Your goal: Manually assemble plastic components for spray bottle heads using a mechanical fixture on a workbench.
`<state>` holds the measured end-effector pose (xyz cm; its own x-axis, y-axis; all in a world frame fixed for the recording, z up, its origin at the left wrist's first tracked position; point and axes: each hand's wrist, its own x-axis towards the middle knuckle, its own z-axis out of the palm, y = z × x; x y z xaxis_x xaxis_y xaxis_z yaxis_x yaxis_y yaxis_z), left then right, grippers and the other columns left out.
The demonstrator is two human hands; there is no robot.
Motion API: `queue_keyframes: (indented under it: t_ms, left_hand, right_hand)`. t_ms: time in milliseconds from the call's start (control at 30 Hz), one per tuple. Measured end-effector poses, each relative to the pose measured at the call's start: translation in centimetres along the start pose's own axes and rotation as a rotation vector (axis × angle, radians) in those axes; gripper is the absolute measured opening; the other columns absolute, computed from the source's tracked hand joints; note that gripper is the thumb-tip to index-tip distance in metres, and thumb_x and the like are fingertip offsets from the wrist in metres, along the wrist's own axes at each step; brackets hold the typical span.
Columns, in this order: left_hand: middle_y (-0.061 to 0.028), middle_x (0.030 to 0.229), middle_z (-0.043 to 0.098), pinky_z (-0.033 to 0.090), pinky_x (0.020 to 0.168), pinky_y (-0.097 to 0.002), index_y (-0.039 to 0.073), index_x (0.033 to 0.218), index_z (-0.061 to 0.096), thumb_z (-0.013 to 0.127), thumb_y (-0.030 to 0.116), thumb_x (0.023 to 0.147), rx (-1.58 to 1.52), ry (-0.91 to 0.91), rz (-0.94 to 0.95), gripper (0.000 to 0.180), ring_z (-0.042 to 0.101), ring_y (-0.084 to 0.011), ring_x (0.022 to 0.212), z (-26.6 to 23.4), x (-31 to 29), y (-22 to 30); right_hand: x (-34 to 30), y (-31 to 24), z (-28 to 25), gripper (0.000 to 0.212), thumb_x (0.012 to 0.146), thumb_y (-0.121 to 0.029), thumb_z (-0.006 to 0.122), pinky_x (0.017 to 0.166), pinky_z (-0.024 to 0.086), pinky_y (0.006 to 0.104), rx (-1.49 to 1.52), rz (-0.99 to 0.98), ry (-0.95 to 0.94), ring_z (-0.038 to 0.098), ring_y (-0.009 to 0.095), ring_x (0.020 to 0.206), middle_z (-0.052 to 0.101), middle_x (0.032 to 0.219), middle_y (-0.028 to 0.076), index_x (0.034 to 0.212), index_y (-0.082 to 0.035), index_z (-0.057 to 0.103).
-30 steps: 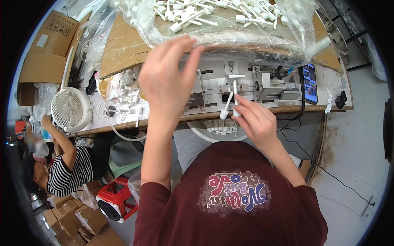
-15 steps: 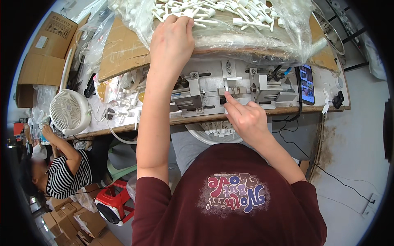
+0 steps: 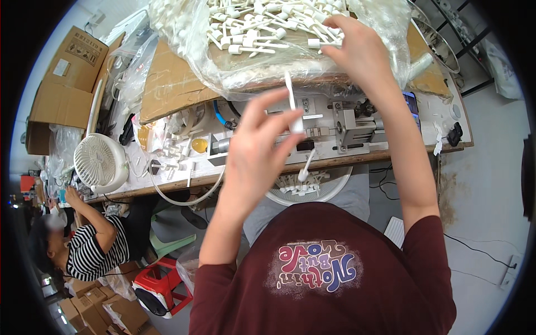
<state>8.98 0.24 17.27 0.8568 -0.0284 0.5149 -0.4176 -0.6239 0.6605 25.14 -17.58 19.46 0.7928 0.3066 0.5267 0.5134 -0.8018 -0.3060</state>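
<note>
Fingers (image 3: pixel 282 124) of your left hand (image 3: pixel 254 151), slightly blurred, seem to pinch a white stick (image 3: pixel 291 97) by its wide end, near the middle of the frame. Its long axis runs almost up and down, thin tip toward the upper edge and leaning a little left, wide end low in your grip; holding it there probably leaves the thin length free. Your right hand (image 3: pixel 365 56) hangs at the upper right, thumb and forefinger spread with a gap between them; you can't tell from here whether they touch anything in the pile of white sticks (image 3: pixel 251 42). Those point every way on clear plastic (image 3: pixel 240 84) over cardboard (image 3: pixel 178 92), likely heaped there to stay within your reach. Right of centre, a metal clamp (image 3: pixel 349 131) sits on the bench (image 3: pixel 432 114). Below it and to the left, a loose stick (image 3: pixel 307 166) slants above a round basin (image 3: pixel 334 191), wide end down; whether it rests or drops is unclear. The basin, holding more sticks, perhaps sits by your lap to catch pieces. Farther out are a white fan (image 3: pixel 100 162) at left and a phone (image 3: pixel 412 106) at right.
</note>
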Motion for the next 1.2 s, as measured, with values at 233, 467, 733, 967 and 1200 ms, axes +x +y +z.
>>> queue_keyframes:
  t_ms: [233,467,733,967,1200]
  left_hand:
    - [-0.0104,0.126,0.066,0.056,0.07,-0.0304,0.004,0.105,0.072,0.079,0.007,0.074,0.224,-0.093,0.089,0.033,0.069,-0.0194,0.081,3.4,-6.6,-1.6]
    - [-0.0106,0.124,0.067,0.05,0.062,-0.0305,0.004,0.104,0.072,0.078,0.011,0.074,0.383,-0.158,0.168,0.031,0.068,-0.018,0.07,6.2,-8.1,-3.7]
    - [-0.0112,0.122,0.068,0.049,0.06,-0.03,0.004,0.102,0.072,0.078,0.011,0.073,0.427,-0.215,0.192,0.03,0.066,-0.0178,0.064,6.5,-6.7,-3.6]
    - [-0.011,0.125,0.067,0.054,0.068,-0.029,0.003,0.113,0.069,0.082,0.013,0.073,0.241,-0.242,0.011,0.042,0.068,-0.0176,0.069,5.6,-6.6,-3.2]
    - [-0.0141,0.132,0.062,0.057,0.086,-0.0331,0.002,0.127,0.064,0.081,0.001,0.074,-0.28,-0.052,-0.004,0.055,0.067,-0.023,0.107,3.0,-4.0,-0.7]
  right_hand:
    - [4.3,2.6,4.3,0.041,0.078,-0.012,0.071,0.08,0.054,0.0443,-0.246,0.02,-0.303,0.067,0.034,0.097,0.069,0.104,0.015,0.116,-0.009,0.057]
    - [2.1,3.7,3.4,0.024,0.081,-0.006,0.067,0.073,0.054,0.0425,-0.173,-0.252,-0.131,0.067,0.032,0.086,0.066,0.1,0.008,0.104,-0.008,0.062]
    - [-0.7,2.5,0.9,0.028,0.082,-0.021,0.081,0.054,0.047,0.0237,0.609,0.024,0.134,0.059,0.009,0.059,0.063,0.077,0.003,0.096,-0.001,0.068]
    - [-5.5,0.8,-1.2,0.018,0.091,-0.016,0.072,0.048,0.045,0.0187,1.455,0.547,-0.285,0.057,0.004,0.056,0.061,0.071,-0.001,0.099,-0.002,0.066]
    - [-11.3,-0.5,-1.0,0.016,0.093,-0.014,0.068,0.044,0.046,0.0183,1.692,0.671,-0.635,0.059,0.006,0.056,0.062,0.074,0.001,0.101,-0.001,0.063]
